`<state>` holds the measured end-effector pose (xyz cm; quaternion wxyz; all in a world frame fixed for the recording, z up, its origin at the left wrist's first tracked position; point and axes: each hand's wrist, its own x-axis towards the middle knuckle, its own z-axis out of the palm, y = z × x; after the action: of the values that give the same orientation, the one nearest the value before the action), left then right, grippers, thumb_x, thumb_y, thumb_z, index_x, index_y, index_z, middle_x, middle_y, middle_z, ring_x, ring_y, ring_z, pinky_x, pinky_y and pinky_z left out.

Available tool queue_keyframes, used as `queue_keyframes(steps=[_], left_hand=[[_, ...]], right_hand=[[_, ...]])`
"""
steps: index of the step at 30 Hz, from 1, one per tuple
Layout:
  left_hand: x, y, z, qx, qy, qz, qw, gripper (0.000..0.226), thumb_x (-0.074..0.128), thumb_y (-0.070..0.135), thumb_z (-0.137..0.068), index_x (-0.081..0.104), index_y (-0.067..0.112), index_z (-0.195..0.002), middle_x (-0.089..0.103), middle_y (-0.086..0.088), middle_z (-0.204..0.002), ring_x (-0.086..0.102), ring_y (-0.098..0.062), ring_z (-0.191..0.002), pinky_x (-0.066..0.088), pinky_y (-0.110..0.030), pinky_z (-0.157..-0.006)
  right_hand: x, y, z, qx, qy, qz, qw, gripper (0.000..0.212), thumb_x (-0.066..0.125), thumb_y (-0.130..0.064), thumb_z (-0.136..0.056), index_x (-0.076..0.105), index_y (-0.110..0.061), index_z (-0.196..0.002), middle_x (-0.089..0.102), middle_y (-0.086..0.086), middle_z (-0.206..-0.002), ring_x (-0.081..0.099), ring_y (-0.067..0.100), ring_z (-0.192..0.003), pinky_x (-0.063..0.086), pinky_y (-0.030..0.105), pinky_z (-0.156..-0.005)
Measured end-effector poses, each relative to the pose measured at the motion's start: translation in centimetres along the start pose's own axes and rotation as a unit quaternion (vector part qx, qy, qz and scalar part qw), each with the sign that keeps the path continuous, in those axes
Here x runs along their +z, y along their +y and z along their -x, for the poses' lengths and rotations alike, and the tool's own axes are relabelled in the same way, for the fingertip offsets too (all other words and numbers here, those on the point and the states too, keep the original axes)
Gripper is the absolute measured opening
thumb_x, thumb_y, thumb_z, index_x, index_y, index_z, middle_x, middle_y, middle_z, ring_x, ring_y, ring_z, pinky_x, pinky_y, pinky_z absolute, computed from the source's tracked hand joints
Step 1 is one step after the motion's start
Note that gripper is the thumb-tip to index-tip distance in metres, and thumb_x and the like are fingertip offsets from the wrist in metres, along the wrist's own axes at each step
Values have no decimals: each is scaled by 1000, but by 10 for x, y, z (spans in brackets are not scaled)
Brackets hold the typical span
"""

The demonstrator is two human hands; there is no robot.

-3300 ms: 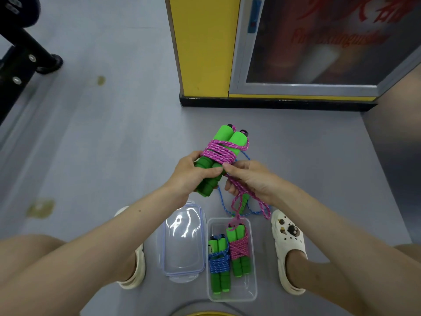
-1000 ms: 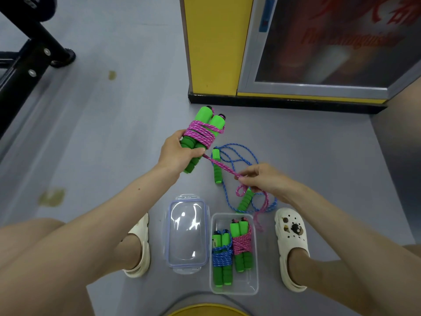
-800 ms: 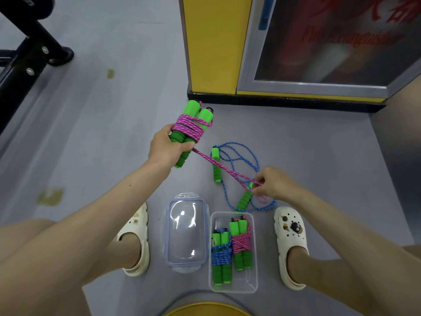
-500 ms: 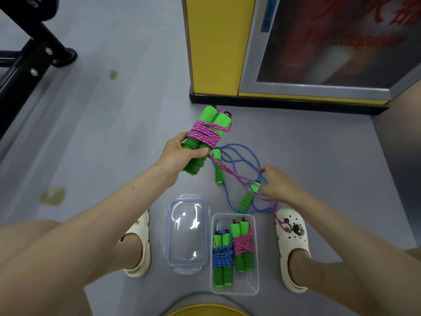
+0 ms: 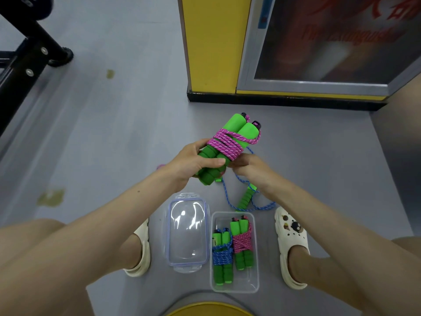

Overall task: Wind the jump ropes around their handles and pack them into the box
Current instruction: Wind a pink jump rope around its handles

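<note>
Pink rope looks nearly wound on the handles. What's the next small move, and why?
Probably tuck the rope's end under the pink wraps with the right hand. The left hand grips both green handles, the right hand's fingers sit at the coil, and the clear box has room beside two bundles.

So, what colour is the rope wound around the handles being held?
Pink rope, seen in the head view.

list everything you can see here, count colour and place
held jump rope: 1, pink cord, green handles, in both hands
loose jump rope: 1, blue cord, green handles, on floor beyond box
packed jump ropes: 2, one blue, one pink, in box
box: 1, clear, floor between feet
lid: 1, clear, blue seal, left of box
cabinet: 1, yellow, ahead
black frame: 1, upper left
clogs: 2, cream, left, right
hands: left grips handles, right at cord
</note>
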<state>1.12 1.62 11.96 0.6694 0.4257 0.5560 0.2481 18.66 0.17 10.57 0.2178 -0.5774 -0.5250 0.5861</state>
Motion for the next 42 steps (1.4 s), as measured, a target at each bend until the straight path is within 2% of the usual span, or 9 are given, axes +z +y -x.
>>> queue_keyframes(steps=[4,6,10,19,25,30,34,38,42], left_hand=[[3,3,2,5,-21,6,1000,49,74,4,-78,59,21,-121,70,-5,-104,69,-20,-85,56,-29,-68],[3,3,2,8,-19,-2,1000,50,74,5,-78,58,20,-122,70,-8,-105,70,-23,-82,57,-32,-70],[-1,1,1,4,11,-24,1000,54,76,8,-77,55,21,-125,69,-10,-109,69,-30,-91,57,-40,-82],[1,-8,-6,81,151,-238,956,70,83,24,-70,49,20,-131,61,-3,-113,63,-23,-98,55,-43,-85],[9,-7,-4,89,204,-379,898,44,80,39,-70,63,18,-104,65,-1,-89,62,-23,-82,52,-37,-70],[8,-10,-8,74,176,-319,928,40,80,32,-72,62,15,-104,66,-4,-91,64,-25,-83,54,-41,-74],[6,-6,-5,1,126,-91,988,32,78,14,-76,61,10,-102,69,-14,-96,68,-30,-84,57,-34,-69],[12,-1,1,-38,89,-12,995,29,76,13,-79,62,9,-103,70,-16,-98,68,-25,-76,55,-25,-57],[18,-2,3,-36,70,-7,997,36,76,11,-79,61,5,-111,70,-16,-98,68,-25,-74,56,-24,-55]], right_hand=[[2,2,-2,-10,-57,-22,998,25,52,8,-86,62,-1,-107,69,7,-99,64,15,-94,49,22,-85],[1,4,-1,2,-55,-9,998,15,52,1,-90,66,-4,-91,69,4,-78,65,10,-72,50,23,-73],[-5,3,-1,41,2,2,999,19,55,-19,-94,66,-9,-80,51,2,-56,41,9,-45,34,21,-47],[-3,0,5,57,-4,24,998,24,55,-21,-95,68,-1,-93,52,3,-55,34,2,-35,25,17,-40],[3,-5,8,22,-21,57,998,24,54,-19,-96,69,-1,-91,53,1,-53,38,0,-34,29,14,-41],[2,-4,6,16,1,76,997,22,57,-17,-94,69,1,-98,54,1,-57,38,-1,-33,31,7,-40],[3,3,4,-14,2,96,995,31,66,-20,-87,61,-16,-117,66,-2,-92,50,3,-48,44,18,-52],[-1,10,5,-27,24,133,990,17,65,-18,-87,70,-8,-99,63,3,-74,53,9,-61,46,26,-65],[-5,7,6,9,40,11,999,8,59,-7,-91,66,-8,-95,61,3,-70,56,10,-59,51,16,-58]])
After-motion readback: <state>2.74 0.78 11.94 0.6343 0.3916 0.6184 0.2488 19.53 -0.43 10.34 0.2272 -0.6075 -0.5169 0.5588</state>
